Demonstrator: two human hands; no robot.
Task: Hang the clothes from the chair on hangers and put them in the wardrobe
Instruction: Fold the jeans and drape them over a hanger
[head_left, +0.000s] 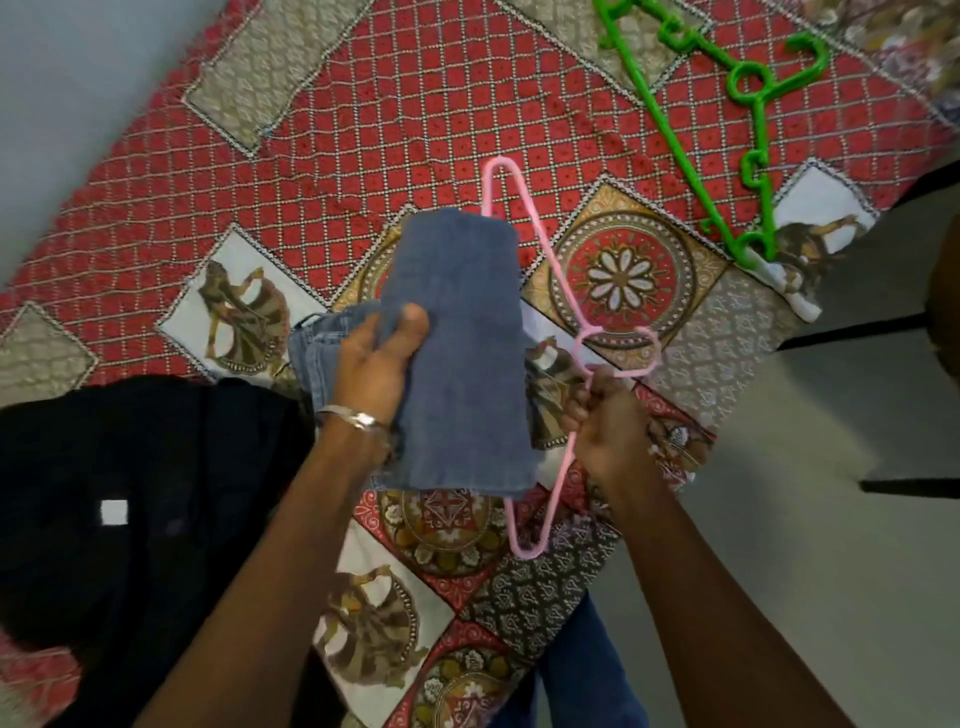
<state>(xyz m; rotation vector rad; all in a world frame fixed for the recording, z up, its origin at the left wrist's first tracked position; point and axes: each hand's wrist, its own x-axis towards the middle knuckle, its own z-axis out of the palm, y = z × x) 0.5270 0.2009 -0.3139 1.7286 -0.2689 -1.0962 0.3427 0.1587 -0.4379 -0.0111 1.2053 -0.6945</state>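
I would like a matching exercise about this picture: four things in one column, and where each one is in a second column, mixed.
Things:
1. folded blue jeans
2. pink hanger
3. green hanger
4. black garment

Places:
a. lying untouched on the bedspread, at the upper right
b. held by the left hand, thumb on top
c. spread on the bedspread at the left
d. held near its hook by the right hand

Pairs: 1-b, 2-d, 3-a, 4-c
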